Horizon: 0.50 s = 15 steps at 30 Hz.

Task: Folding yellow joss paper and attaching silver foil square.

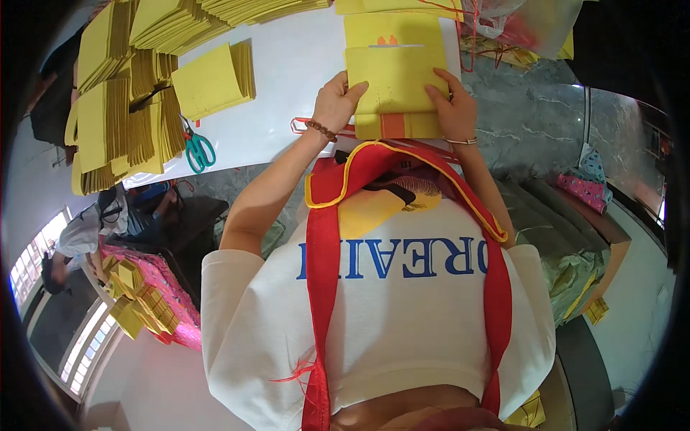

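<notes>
Left hand [336, 104] and right hand [457, 111] both grasping yellow paper [395, 80] by opposite sides, near right corner of table [287, 86]; probably best to press evenly with both thumbs, keeping edges squared so layers don't skew or crease.

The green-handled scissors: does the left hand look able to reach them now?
Probably yes: the scissors lie with handles uncovered, and no pile stands on the white table between. But the left hand is holding the yellow paper, so it may need to let go first.
</notes>
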Available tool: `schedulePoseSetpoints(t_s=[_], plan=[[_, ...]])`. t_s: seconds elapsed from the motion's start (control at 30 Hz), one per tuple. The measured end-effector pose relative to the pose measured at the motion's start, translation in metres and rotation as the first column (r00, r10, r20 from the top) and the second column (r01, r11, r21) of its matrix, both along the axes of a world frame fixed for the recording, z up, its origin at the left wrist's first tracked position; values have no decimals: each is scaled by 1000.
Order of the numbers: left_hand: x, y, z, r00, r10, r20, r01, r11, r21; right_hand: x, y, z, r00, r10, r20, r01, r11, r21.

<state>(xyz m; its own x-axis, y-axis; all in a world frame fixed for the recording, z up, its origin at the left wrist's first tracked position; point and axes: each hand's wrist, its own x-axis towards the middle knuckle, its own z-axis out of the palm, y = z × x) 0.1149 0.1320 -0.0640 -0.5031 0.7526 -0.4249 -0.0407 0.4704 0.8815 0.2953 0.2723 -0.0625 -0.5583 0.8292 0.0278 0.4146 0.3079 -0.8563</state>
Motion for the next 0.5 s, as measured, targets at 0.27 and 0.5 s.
schedulePoseSetpoints(t_s=[0.27,0.5], plan=[[4,-2,31,899,172,-404,-113,980,166,-3,0,-3,997,-31,69,31,1000,-4],[38,28,29,260,-142,-955,527,850,16,-4,0,-4,997,-43,65,42,999,16]])
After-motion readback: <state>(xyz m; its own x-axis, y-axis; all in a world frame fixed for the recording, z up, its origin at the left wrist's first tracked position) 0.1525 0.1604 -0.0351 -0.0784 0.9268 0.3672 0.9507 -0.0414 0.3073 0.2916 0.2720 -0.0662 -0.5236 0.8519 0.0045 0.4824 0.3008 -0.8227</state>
